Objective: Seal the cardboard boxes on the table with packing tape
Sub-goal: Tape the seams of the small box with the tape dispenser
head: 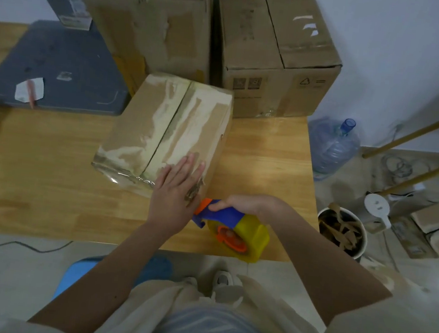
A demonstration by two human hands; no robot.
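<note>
Left hand (176,188) lies flat, fingers straight and together, palm down on the near right corner of the small cardboard box (167,130), its forearm reaching in from the lower left across the front edge of the desk (48,174). Right hand (247,203) curls round the blue handle of the tape dispenser (230,226), thumb along the handle's top, wrist bent so the arm comes in from the lower right. That dispenser, blue and orange with a yellowish roll of packing tape on it, sits just beside the box's near right corner, close to the desk's front edge and toward its right side; its orange nose points at the left hand. Whether its tip touches the box cannot be told. The small box lies near the middle of the desk, turned at a slant, its top flaps closed with the centre seam running away from the person, and clear tape shines along its near edge. Behind it, at the back edge, stand a tall cardboard box (150,18) and, on its right, a wider brown carton (275,52). A grey mat (60,66) covers the desk's back left corner. Off the right edge, on the floor, are a water bottle (332,146) and a white bin (342,232) of cardboard scraps.
</note>
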